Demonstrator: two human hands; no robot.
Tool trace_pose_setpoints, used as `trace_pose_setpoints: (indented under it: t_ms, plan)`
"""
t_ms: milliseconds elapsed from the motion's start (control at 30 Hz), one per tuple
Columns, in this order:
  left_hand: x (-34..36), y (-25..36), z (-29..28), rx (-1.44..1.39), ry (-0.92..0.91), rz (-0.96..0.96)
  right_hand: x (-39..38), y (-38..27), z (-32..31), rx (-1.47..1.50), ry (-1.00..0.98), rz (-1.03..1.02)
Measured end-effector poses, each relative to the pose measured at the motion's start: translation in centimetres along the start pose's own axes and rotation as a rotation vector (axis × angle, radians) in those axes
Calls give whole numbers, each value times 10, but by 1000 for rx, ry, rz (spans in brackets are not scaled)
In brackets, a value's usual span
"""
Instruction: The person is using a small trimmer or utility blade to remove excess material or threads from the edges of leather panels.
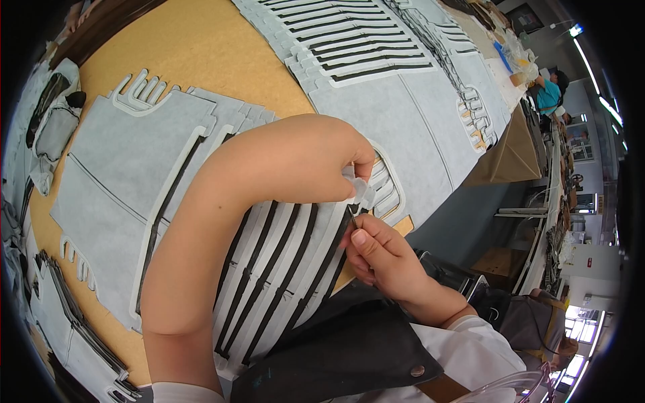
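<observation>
My left arm bends across the table, and my left hand (341, 164) pinches the corner of a pale grey-white panel (254, 258) with long black strips on it. That panel looks like lined leather or fabric; my forearm hides part of it. Just below, my right hand (384, 255) is closed round a slim dark pointed tool (352, 216). Its tip meets the panel's edge beside my left fingers. Whether the tool is a blade or tweezers I cannot tell. Slotted finger-like tabs (388, 188) show to the right of the pinch.
More stacked grey panels (107, 161) lie on the tan table (201, 50) at left, others (403, 111) at the far right. A dark apron (336, 349) covers my lap at the table's near edge. A person in teal (549, 94) is in the background right.
</observation>
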State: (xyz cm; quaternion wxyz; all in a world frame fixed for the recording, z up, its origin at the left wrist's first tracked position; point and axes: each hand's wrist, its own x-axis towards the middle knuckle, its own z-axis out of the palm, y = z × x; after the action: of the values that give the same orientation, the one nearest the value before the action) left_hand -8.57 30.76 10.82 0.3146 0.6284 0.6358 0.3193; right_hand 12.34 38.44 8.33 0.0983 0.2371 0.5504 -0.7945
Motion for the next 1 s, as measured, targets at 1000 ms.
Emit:
trace_pose_setpoints:
  t_ms: [1000]
  plan:
    - [-2, -1, 3, 14, 8, 8, 0, 4, 0, 70, -12, -2]
